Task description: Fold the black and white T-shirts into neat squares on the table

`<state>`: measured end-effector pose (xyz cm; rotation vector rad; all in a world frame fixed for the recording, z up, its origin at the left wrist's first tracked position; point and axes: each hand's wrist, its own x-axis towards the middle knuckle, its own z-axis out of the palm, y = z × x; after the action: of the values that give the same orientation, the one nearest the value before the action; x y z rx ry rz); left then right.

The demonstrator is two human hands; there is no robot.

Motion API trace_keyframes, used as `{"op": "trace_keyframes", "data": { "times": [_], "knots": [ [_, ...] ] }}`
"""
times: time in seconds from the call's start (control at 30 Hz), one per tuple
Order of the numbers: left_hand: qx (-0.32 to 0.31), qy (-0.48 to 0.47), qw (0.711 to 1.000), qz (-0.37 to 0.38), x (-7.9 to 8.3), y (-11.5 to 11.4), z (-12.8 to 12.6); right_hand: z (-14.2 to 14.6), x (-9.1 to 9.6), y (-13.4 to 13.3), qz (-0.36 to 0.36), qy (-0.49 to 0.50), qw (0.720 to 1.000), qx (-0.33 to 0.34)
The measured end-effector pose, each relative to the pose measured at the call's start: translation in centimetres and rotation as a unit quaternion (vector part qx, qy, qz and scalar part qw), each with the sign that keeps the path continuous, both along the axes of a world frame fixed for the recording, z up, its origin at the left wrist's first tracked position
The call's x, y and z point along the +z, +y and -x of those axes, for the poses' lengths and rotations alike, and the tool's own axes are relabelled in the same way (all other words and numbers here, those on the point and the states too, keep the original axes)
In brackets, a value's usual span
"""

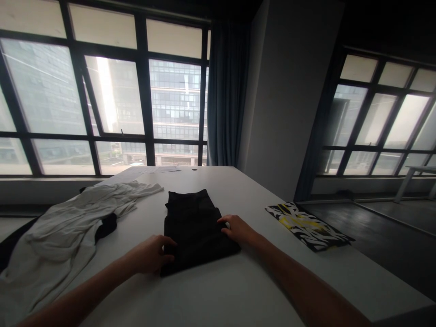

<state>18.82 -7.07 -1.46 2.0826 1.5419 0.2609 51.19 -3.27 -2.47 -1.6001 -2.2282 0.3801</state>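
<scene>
A black garment (199, 231), folded into a rough rectangle, lies flat on the white table in front of me. Its far end is narrower and a bit uneven. My left hand (153, 253) touches the garment's left edge near its front corner, thumb and forefinger spread with a gap between them. At the right edge, somewhat farther back, rests my right hand (238, 230), its thumb and forefinger also apart on the cloth. Both hands look open; the other fingers are partly hidden.
A crumpled light-grey cloth (75, 222) with dark parts spreads over the table's left side. On the right, a folded black, white and yellow patterned garment (308, 225) lies by the edge of the white table (211, 295). Papers (160, 170) lie at the far end, before windows and a blue curtain (226, 95).
</scene>
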Motion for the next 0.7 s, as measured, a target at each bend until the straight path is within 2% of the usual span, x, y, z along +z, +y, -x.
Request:
{"op": "trace_keyframes", "data": {
  "times": [0.07,0.13,0.2,0.23,0.3,0.4,0.57,0.7],
  "knots": [
    [0.002,0.044,0.995,-0.087,0.2,-0.4,-0.6,0.6,0.3,-0.6,-0.029,-0.062,0.997,-0.037],
    [-0.017,0.046,0.979,-0.198,-0.1,-0.4,-1.3,1.7,0.4,-1.2,-0.077,-0.095,0.991,-0.054],
    [-0.059,0.030,0.961,-0.268,-1.0,0.0,-2.1,3.1,0.1,-1.8,-0.108,-0.091,0.990,-0.013],
    [-0.079,0.030,0.957,-0.276,-1.7,0.3,-2.5,3.8,-0.2,-2.1,-0.099,-0.084,0.991,0.022],
    [-0.108,0.050,0.963,-0.242,-3.0,1.3,-2.7,4.8,-0.9,-2.3,-0.039,-0.079,0.993,0.083],
    [-0.117,0.078,0.976,-0.164,-4.4,2.8,-2.2,5.1,-1.6,-2.1,0.036,-0.092,0.990,0.100],
    [-0.139,0.061,0.976,-0.153,-4.5,4.7,0.0,3.2,-1.5,-0.6,0.053,-0.116,0.990,0.064],
    [-0.112,0.069,0.980,-0.149,-4.6,5.7,1.3,1.7,-2.1,0.8,0.043,-0.103,0.993,0.045]
  ]
}}
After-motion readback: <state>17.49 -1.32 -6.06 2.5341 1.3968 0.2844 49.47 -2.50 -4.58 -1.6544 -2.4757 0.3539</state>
